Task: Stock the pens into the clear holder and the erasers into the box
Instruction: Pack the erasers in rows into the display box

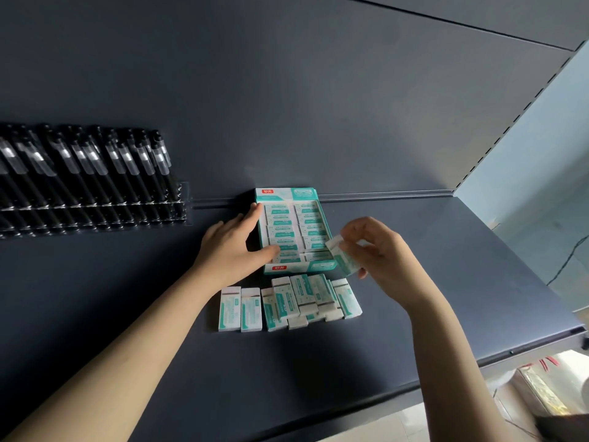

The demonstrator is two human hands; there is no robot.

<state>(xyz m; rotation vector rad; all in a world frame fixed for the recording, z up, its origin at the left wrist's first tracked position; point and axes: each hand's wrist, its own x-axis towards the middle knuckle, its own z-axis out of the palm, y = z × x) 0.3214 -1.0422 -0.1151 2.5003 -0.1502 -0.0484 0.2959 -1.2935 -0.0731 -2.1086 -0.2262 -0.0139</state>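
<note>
A teal-and-white eraser box point(288, 193) lies open on the dark shelf, with two columns of erasers inside. My left hand point(234, 242) rests against the box's left side, fingers straight along its wall and thumb on the erasers near its front. My right hand point(373, 247) pinches one white-and-teal eraser point(342, 256) just off the box's front right corner. Several loose erasers point(287, 303) lie in a row in front of the box. At the far left, a clear holder point(185, 202) stands full of black pens point(95, 173).
The dark shelf point(430, 266) runs back to a dark rear panel with a rail. A pale perforated upright bounds it on the right. The shelf's front edge point(526, 349) drops off at the lower right, with wrapped goods below.
</note>
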